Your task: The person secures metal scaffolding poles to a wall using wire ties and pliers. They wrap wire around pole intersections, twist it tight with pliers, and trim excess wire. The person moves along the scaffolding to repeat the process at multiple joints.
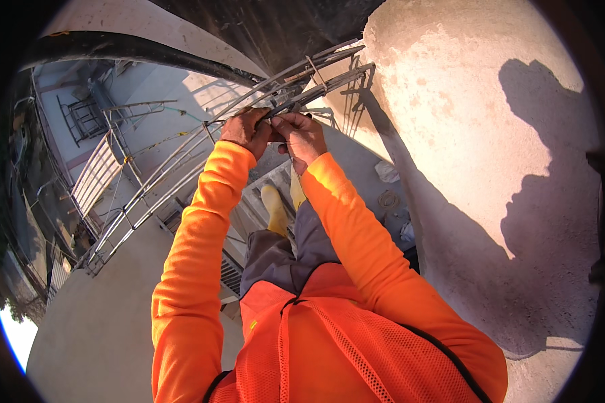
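Observation:
A long, narrow rebar cage [156, 176] of thin steel bars and square stirrups slants from the lower left up to the concrete wall. Near its upper end, my left hand [246, 130] is closed with its fingers curled on the rebar. Close beside it, my right hand [301, 138] pinches with thumb and forefinger near the same bars. Whatever lies between those right fingertips is too small to make out. Just beyond my hands, several bar ends and a stirrup [316, 74] meet the wall.
A sunlit concrete wall [464, 127] rises on the right, with my shadow on it. My yellow boots [274, 208] stand on a slatted platform [249, 208]. A black pipe [134, 47] curves across the upper left. Farther down lie a dark metal frame [81, 119] and a coil [388, 199].

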A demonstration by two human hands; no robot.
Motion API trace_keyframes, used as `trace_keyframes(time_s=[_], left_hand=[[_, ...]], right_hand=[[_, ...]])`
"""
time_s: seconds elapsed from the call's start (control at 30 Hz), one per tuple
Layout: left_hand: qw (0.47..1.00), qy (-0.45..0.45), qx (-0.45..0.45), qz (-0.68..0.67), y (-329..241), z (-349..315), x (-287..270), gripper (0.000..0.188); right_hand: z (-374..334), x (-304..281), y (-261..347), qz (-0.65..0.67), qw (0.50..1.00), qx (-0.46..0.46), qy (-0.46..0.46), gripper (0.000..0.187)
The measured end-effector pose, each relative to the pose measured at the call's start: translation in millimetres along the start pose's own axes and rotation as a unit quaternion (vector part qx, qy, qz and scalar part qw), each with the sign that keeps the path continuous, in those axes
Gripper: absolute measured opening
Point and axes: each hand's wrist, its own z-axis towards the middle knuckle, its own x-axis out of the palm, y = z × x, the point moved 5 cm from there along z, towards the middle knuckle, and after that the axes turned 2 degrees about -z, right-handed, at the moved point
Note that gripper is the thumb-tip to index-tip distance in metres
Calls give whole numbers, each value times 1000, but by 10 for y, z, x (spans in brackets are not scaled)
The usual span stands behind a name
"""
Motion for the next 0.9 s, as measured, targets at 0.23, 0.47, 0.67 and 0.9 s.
trace_keyframes(time_s=[0.23, 0.47, 0.67, 0.9], left_hand=[[968, 65, -181, -164, 159, 122, 92, 33], [976, 56, -146, -151, 206, 173, 94, 31], [967, 65, -168, -181, 282, 203, 170, 30], [963, 77, -167, -198, 359, 258, 193, 32]], right_hand=[[16, -69, 15, -193, 971, -141, -21, 18], [-45, -111, -14, -283, 922, -253, -71, 12], [-125, -58, 82, -324, 884, -305, -139, 13], [-334, 67, 105, -568, 685, -426, -163, 17]])
